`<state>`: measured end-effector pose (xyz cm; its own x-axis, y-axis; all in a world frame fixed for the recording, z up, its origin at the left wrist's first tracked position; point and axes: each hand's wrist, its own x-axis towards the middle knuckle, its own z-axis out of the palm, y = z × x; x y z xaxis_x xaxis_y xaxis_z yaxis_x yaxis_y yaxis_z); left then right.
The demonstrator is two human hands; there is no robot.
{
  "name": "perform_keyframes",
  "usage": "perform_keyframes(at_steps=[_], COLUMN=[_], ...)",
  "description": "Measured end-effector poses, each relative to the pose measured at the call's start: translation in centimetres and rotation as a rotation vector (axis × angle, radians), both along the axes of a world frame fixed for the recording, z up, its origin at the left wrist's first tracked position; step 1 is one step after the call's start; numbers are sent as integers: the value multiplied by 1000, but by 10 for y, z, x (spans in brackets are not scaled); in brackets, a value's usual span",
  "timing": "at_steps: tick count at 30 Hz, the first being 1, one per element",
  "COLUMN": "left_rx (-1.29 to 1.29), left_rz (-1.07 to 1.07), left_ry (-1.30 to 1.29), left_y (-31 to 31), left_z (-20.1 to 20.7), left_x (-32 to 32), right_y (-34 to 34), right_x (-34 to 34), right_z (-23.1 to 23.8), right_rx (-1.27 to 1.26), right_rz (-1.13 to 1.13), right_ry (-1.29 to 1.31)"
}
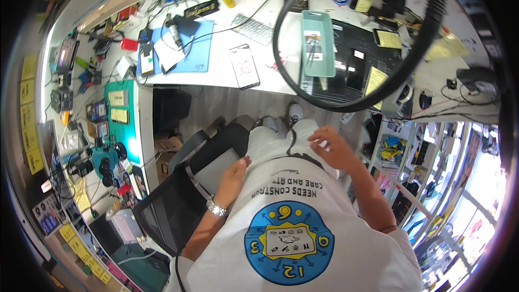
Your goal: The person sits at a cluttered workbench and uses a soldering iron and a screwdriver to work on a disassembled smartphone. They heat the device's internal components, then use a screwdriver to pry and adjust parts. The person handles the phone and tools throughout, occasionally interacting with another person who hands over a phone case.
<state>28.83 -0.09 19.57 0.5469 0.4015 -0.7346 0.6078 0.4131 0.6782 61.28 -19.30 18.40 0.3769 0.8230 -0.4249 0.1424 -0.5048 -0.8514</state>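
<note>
Beside my waist on the left, my left hand (232,179) hangs with its fingers loosely stretched and nothing seen in them. A silver metal watch (216,208) is on that wrist. My right hand (333,148) is raised over my right thigh, its fingers apart and slightly bent, holding nothing visible. Between the two hands, a thin black cable (293,141) runs down over my white trousers. Both hands are apart from the workbench (216,79). On its front edge lies a phone (245,66) with a lit white screen.
A black mesh chair (175,211) stands close on my left. Overhead curves a large black loop (330,107), across the view of a pale green tray (318,68). A blue mat (201,54) bears tools. A teal microscope (107,163) stands left; shelves (403,184) stand right.
</note>
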Motion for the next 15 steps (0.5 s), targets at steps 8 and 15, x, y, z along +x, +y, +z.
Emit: perform_keyframes(at_steps=[8, 15], left_rx=[-141, -75], left_rz=[328, 261], left_ry=[-244, 260], left_y=[-91, -103], left_z=[35, 66], left_x=[-108, -128], right_y=[-14, 4], right_x=[3, -3], right_z=[-37, -30], right_rx=[-162, -132], right_rz=[-33, -19], right_ry=[109, 173])
